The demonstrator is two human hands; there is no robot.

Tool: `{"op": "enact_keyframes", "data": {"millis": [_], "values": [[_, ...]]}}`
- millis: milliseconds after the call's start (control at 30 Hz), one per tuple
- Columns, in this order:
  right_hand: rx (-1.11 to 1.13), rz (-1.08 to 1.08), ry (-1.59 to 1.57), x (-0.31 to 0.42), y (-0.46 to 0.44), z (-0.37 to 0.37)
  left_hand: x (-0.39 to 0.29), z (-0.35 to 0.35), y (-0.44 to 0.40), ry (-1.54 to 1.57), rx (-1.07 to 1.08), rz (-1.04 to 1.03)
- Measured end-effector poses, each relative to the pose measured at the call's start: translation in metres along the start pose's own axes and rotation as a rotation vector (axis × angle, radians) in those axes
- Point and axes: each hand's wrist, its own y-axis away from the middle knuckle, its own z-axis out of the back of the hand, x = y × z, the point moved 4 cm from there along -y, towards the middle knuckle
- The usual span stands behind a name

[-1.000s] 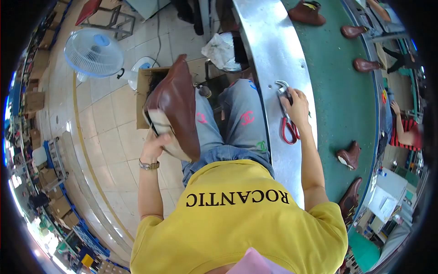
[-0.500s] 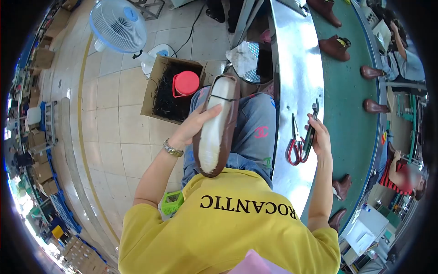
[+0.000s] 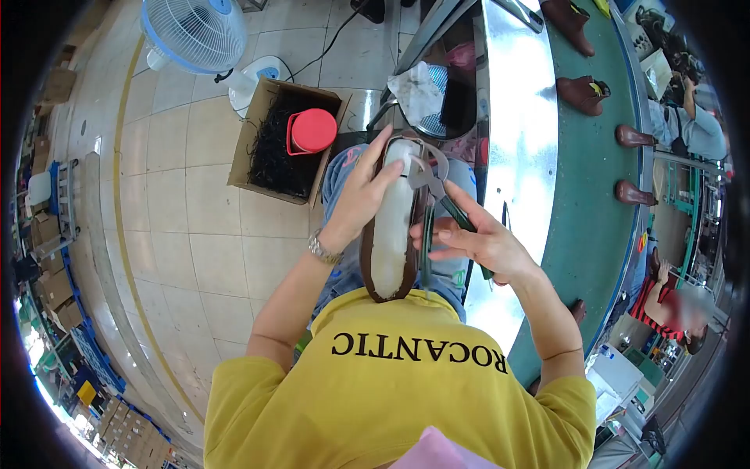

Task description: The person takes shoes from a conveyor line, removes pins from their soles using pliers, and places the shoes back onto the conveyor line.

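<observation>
A brown shoe (image 3: 393, 242) lies sole up on my lap, its pale underside facing the camera and a dark band across it near the far end. My left hand (image 3: 361, 195) holds the shoe's left side near that end, fingers and thumb around it. In my right hand (image 3: 480, 238) are pincers (image 3: 436, 186) with dark green handles spread apart. The curved metal jaws are at the far end of the shoe, on its right side; whether they touch it I cannot tell.
A cardboard box (image 3: 244, 152) with dark scraps and a red container (image 3: 314, 130) stands on the floor at the left, beside a fan (image 3: 195, 35). On the right are a metal ledge (image 3: 523, 117) and a green belt (image 3: 594, 227) carrying brown shoes (image 3: 582, 94). Other people sit beyond.
The pincers have come from above the metal ledge to the shoe, and their handles have opened. My left hand has shifted towards the far end of the shoe, which now lies lower on my lap.
</observation>
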Motion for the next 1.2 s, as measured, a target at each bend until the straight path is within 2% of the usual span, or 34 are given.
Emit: {"op": "enact_keyframes", "data": {"millis": [67, 133, 167, 267, 500, 600, 633, 733, 833, 933, 967, 1033, 1133, 1200], "values": [[-0.012, 0.113, -0.027, -0.003, -0.013, 0.003, 0.005, 0.0, -0.021, 0.078, 0.038, 0.035], [-0.07, 0.052, -0.042, 0.002, -0.019, 0.003, 0.004, -0.002, -0.034, 0.133, 0.117, 0.091], [-0.102, 0.023, -0.052, 0.005, -0.021, 0.003, 0.004, -0.003, -0.036, 0.042, 0.057, -0.029], [-0.149, 0.011, 0.097, 0.007, -0.02, 0.003, 0.004, -0.003, -0.034, 0.125, 0.104, 0.043], [-0.333, 0.169, 0.601, -0.008, -0.023, 0.001, 0.008, -0.001, -0.032, 0.136, 0.074, 0.039], [-0.349, 0.22, 0.669, -0.009, -0.023, 0.002, -0.005, 0.005, -0.034, 0.302, 0.082, 0.21], [-0.345, 0.201, 0.688, -0.004, -0.021, 0.001, -0.011, 0.003, -0.036, 0.335, 0.021, 0.261], [-0.303, 0.135, 0.79, 0.013, -0.017, 0.001, -0.001, 0.007, -0.044, 0.053, 0.02, 0.181], [-0.233, 0.016, 0.773, 0.029, -0.012, 0.012, 0.006, 0.009, -0.045, -0.053, 0.003, 0.101], [-0.319, 0.169, 1.115, 0.067, 0.002, -0.007, 0.0, 0.007, -0.039, -0.22, -0.033, -0.058], [-0.427, 0.359, 1.103, 0.072, 0.004, -0.01, -0.002, 0.006, -0.036, -0.279, -0.046, -0.121], [-0.65, 0.549, 0.996, 0.069, -0.012, -0.017, -0.002, 0.006, -0.035, -0.283, -0.028, -0.131], [-0.67, 0.524, 1.226, 0.041, -0.032, -0.006, -0.002, 0.007, -0.035, -0.261, 0.014, -0.098], [-0.525, 0.27, 1.359, 0.038, -0.029, 0.0, -0.003, 0.008, -0.039, -0.256, 0.035, -0.084]]}}
